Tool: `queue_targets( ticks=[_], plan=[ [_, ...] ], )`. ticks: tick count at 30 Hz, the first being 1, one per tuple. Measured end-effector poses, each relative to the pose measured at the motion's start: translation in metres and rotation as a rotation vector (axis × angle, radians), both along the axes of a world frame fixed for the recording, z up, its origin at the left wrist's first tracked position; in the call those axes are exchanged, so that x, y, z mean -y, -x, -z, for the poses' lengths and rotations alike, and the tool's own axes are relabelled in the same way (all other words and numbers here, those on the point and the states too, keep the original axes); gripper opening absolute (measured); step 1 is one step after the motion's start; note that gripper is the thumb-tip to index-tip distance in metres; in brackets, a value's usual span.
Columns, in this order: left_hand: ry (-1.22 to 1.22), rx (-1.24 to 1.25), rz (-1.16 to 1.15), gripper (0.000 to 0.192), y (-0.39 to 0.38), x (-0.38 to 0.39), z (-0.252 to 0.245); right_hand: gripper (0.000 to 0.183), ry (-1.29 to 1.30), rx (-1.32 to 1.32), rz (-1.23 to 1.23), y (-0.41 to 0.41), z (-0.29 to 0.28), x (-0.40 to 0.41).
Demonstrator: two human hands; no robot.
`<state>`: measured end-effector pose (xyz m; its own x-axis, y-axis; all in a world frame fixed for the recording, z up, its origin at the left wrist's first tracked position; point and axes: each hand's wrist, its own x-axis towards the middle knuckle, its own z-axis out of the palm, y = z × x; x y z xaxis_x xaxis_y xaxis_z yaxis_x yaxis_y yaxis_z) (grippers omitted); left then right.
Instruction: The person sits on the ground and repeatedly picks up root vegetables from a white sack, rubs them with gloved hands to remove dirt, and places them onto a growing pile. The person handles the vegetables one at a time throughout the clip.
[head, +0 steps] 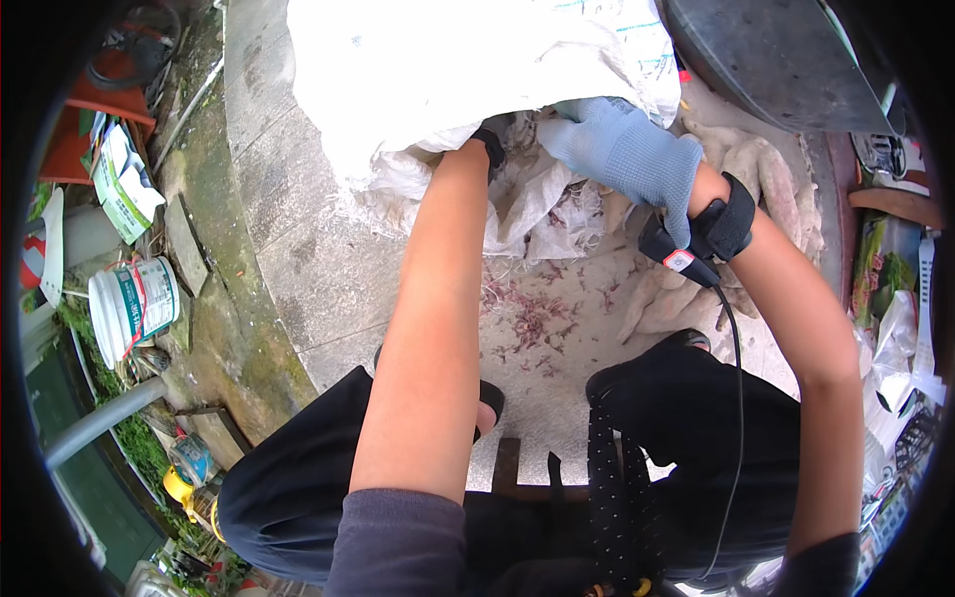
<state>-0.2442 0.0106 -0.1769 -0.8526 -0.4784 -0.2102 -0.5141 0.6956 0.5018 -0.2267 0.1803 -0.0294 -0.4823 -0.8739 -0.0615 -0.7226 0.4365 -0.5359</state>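
A white woven sack point(448, 82) lies in front of me with its frayed mouth facing me. My left hand point(512, 128) reaches into that mouth, mostly hidden, with a black band around the wrist. My right hand point(612, 142), in a blue-grey knit glove, is at the right side of the mouth. Its fingertips pass under the sack's edge, so their grip is hidden. Strapped to my right wrist is a black device point(679, 250) with a cable. Loose sack fabric point(533, 209) hangs below the opening. Reddish plant scraps point(533, 321) are scattered on the concrete beneath.
Pale long root tubers point(776, 179) are piled at right, below a large dark basin point(768, 60). Left, beyond a mossy strip, a white bucket point(134, 306) lies tilted near a grey pipe point(104, 422). My knees flank the concrete floor point(298, 246).
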Motion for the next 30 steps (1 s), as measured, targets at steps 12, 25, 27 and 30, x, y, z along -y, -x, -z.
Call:
queue_targets(
  ticks=[12, 25, 27, 30],
  plan=[
    [-0.039, -0.058, -0.047, 0.039, -0.019, 0.004, -0.01, 0.013, 0.066, -0.24, -0.086, 0.001, 0.008, -0.006],
    [-0.171, 0.041, 0.019, 0.043, -0.061, -0.02, -0.046, 0.015, -0.006, -0.104, 0.026, -0.009, -0.01, 0.005],
    [-0.141, 0.134, 0.099, 0.044, -0.08, -0.025, -0.053, 0.033, -0.068, 0.105, 0.11, -0.009, -0.012, 0.004],
    [0.085, 0.257, 0.14, 0.07, -0.109, -0.029, -0.046, 0.039, -0.106, 0.125, 0.093, -0.011, -0.001, 0.002]
  ],
)
